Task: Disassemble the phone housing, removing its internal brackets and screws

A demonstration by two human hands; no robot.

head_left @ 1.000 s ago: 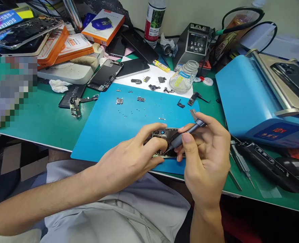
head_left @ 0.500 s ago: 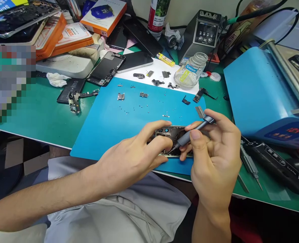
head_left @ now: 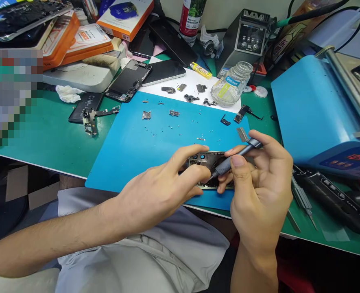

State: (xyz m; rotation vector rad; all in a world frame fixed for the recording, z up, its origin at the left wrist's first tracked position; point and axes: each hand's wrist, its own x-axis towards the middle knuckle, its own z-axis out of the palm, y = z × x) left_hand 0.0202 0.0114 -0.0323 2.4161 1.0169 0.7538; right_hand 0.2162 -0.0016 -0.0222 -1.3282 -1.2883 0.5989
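Observation:
An opened phone housing (head_left: 212, 158) with camera rings at its left end lies on the blue mat (head_left: 112, 162). My left hand (head_left: 158, 183) grips its left part, fingers over the far edge and thumb at the near edge. In my right hand (head_left: 256, 179) is a grey screwdriver (head_left: 231, 160) with a knurled handle, slanting down to the left into the housing. Its very tip is hidden beside my left finger. Some right fingers rest against the housing. A flat silver metal piece (head_left: 242, 134) shows by the screwdriver's upper end.
Tiny screws and small metal brackets (head_left: 146, 115) dot the mat. Phone parts (head_left: 191, 98) and a glass jar (head_left: 230, 85) stand behind on white paper (head_left: 195, 77). A blue machine (head_left: 317, 114) is at right, above tweezers (head_left: 303, 199). Boxes (head_left: 88, 42) pile up at left.
The whole view has shifted slightly. Both hands, the screwdriver and the housing keep nearly the same pose.

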